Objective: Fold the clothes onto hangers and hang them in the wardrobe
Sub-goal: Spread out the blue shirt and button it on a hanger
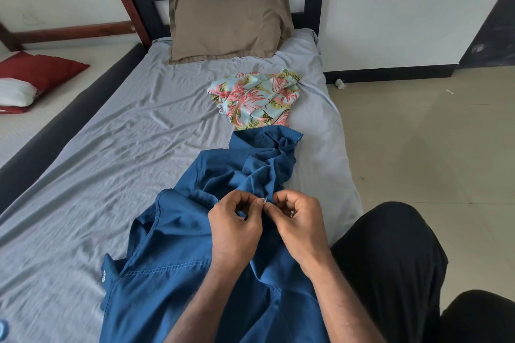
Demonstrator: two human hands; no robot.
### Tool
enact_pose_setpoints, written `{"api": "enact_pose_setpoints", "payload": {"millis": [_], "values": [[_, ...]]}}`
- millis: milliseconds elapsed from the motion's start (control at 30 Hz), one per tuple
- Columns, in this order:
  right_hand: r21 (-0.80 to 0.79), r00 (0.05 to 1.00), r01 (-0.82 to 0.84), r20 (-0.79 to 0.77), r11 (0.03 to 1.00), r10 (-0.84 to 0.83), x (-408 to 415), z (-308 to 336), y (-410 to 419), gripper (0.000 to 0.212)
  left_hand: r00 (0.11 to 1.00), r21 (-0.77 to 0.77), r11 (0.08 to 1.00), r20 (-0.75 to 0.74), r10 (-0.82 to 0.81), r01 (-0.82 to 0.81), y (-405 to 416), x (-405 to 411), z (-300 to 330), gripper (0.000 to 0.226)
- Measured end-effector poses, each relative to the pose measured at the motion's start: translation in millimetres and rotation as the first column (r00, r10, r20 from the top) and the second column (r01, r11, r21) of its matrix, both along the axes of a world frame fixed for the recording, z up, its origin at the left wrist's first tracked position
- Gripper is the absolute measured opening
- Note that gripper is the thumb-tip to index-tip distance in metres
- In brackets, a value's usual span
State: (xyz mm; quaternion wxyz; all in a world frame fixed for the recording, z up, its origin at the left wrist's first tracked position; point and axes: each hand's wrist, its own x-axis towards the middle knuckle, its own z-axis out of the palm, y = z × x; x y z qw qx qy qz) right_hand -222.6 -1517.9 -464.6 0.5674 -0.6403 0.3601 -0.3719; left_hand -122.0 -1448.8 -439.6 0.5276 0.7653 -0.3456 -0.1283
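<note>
Button (264, 200) is pinched at the placket of the blue shirt (178, 245), held between the left hand (235, 227) and right hand (296, 224), both curled on cloth directly above it. Shirt's long axis is seen running from the hands toward the pillow (225, 19), along the bed (92, 147). Floral garment (256, 97) lies just beyond the collar end. No hanger or wardrobe is visible.

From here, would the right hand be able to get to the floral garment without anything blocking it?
Probably yes. The floral garment lies in the open on the bed beyond the blue shirt, with nothing on top of it. But the right hand is now pinching the shirt at a button, so it would have to let go first.
</note>
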Motion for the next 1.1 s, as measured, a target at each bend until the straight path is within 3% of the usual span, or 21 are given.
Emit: {"api": "enact_pose_setpoints", "payload": {"millis": [167, 233, 333, 433, 533, 800, 900, 1033, 1100], "values": [[0.017, 1.000, -0.003, 0.005, 1.000, 0.003, 0, -1, 1, 0.003, 0.999, 0.008, 0.999, 0.023, 0.034, -0.034, -3, 2, -3, 0.017], [0.018, 1.000, -0.005, 0.015, 1.000, 0.004, -1, 0, 0, 0.010, 0.999, 0.015, 0.999, 0.007, 0.038, -0.038, -3, 4, -2, 0.017], [0.005, 1.000, -0.014, 0.024, 1.000, 0.014, -4, 2, -1, 0.020, 0.996, 0.030, 1.000, -0.089, 0.009, -0.006, -1, 8, -3, 0.020], [-0.050, 0.997, -0.074, -0.027, 0.996, 0.073, -4, 0, -1, 0.021, 0.971, 0.004, 1.000, -0.237, -0.028, 0.029, 3, 14, -5, 0.017], [-0.057, 0.994, -0.105, -0.040, 0.993, 0.103, -3, 1, 0, 0.021, 0.953, -0.010, 0.998, -0.295, -0.065, 0.065, 7, 17, -5, 0.017], [-0.329, 0.995, -0.015, -0.100, 0.944, -0.019, 2, -1, 7, 0.014, 0.946, 0.010, 0.989, -0.292, -0.139, 0.148, 6, 23, 2, 0.017], [-0.430, 0.989, -0.023, -0.139, 0.903, -0.040, 2, -1, 7, 0.011, 0.961, 0.008, 0.987, -0.226, -0.157, 0.163, 6, 23, 4, 0.025], [-0.505, 0.981, -0.057, -0.189, 0.861, -0.046, 3, -3, 5, 0.003, 0.980, 0.074, 0.977, -0.004, -0.201, 0.201, 10, 20, 1, 0.029], [-0.481, 0.986, -0.046, -0.160, 0.875, -0.037, 4, -3, 6, 0.003, 0.978, 0.057, 0.979, -0.074, -0.193, 0.198, 11, 19, 0, 0.023]]}}
